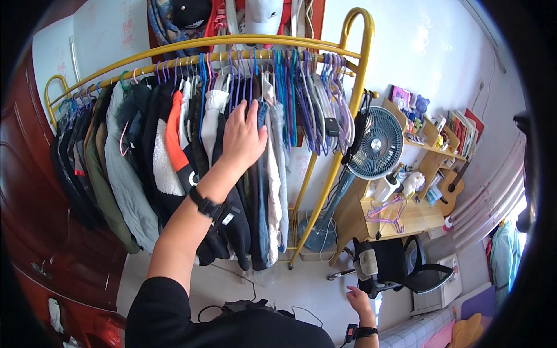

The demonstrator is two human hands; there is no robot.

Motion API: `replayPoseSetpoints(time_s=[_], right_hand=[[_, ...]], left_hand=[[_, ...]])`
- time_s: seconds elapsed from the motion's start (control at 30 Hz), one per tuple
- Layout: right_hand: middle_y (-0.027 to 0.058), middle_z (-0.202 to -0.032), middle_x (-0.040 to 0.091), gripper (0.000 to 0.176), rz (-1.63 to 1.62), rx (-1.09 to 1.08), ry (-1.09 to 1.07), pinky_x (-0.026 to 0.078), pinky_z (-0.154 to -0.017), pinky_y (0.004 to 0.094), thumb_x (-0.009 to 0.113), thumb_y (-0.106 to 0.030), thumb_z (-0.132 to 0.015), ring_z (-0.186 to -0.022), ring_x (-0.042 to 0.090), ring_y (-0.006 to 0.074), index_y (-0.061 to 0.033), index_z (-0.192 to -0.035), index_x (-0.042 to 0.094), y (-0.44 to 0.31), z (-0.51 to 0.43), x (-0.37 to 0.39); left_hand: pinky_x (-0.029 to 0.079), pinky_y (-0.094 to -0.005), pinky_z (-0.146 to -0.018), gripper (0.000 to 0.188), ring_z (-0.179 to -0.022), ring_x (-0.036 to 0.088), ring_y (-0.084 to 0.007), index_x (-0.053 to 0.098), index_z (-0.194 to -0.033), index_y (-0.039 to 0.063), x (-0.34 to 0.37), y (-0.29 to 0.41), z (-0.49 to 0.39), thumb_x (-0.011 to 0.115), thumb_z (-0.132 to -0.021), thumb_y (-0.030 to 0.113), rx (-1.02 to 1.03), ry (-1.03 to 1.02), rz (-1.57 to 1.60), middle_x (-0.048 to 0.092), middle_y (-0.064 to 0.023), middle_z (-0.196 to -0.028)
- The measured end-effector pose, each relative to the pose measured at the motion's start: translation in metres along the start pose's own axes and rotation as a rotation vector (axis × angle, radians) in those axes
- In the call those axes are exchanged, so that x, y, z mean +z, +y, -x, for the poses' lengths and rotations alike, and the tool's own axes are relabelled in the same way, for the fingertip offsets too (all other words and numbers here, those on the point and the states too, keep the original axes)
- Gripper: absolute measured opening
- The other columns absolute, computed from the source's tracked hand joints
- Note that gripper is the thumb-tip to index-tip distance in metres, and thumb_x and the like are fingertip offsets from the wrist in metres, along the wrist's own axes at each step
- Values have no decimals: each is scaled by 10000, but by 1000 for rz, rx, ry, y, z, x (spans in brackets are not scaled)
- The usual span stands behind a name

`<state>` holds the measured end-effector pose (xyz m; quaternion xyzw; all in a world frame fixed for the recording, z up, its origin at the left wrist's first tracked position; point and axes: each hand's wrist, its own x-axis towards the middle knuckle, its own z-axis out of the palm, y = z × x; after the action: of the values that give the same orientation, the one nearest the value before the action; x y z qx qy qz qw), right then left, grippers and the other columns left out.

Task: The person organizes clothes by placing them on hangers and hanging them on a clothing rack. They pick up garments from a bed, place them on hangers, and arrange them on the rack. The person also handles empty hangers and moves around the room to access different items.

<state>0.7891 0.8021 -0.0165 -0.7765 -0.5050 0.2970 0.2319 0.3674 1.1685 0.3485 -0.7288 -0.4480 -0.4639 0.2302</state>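
Observation:
My left hand [245, 135] is raised at the yellow metal clothes rack [204, 41], its fingers among hanging clothes beside a pair of blue jeans [262, 182]. Whether its fingers grip a garment cannot be told. Left of it hang a white sleeve [213, 117], an orange-and-black garment [176, 135] and a grey padded jacket [126, 174]. To its right are light trousers [276, 174] and a dense row of purple, blue and grey hangers [313, 104]. My right hand [358, 299] is low at the right, near the office chair, with nothing in it and its fingers apart.
A standing fan [375, 143] is right of the rack. Behind it, a wooden desk [417, 215] bears loose hangers [391, 214]. A black office chair [391, 265] stands before the desk. A guitar [452, 189] leans at the wall. A reddish-brown door [30, 174] is at the left.

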Motion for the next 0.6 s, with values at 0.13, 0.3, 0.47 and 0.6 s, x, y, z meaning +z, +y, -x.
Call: replayPoseSetpoints(time_s=[0.13, 0.3, 0.47, 0.6], right_hand=[[153, -906, 717, 386, 92, -11, -72, 541, -810, 376, 605, -241, -838, -893, 693, 304, -122, -1202, 657, -30, 0, 4], [156, -875, 716, 395, 162, 161, -58, 547, -789, 377, 633, -260, -793, -860, 693, 297, -131, -1163, 686, 38, 39, 14], [132, -817, 725, 443, 100, 351, -107, 551, -773, 328, 665, -243, -756, -811, 705, 241, -81, -1168, 682, 111, 87, 18], [160, -706, 597, 218, 113, 180, -21, 435, -578, 415, 618, -85, -762, -633, 584, 269, -14, -967, 642, 119, 93, 15]], left_hand=[[411, -398, -1056, 872, -1290, 445, -423, 259, -1457, -53, 24, -24, -37, 684, -768, 272, -349, -457, 142, 323, -320, -1461], [452, -402, -1025, 996, -1285, 466, -418, 168, -1501, -7, 33, -32, -52, 700, -683, 195, -325, -557, 156, 193, -312, -1534], [417, -354, -1056, 878, -1274, 504, -324, 329, -1487, 90, 38, -32, -55, 648, -670, 130, -392, -608, 462, 478, -242, -1400], [429, -381, -1040, 827, -1279, 485, -371, 392, -1464, 163, 44, -25, -51, 656, -681, 146, -172, -427, 472, 446, -245, -1420]])
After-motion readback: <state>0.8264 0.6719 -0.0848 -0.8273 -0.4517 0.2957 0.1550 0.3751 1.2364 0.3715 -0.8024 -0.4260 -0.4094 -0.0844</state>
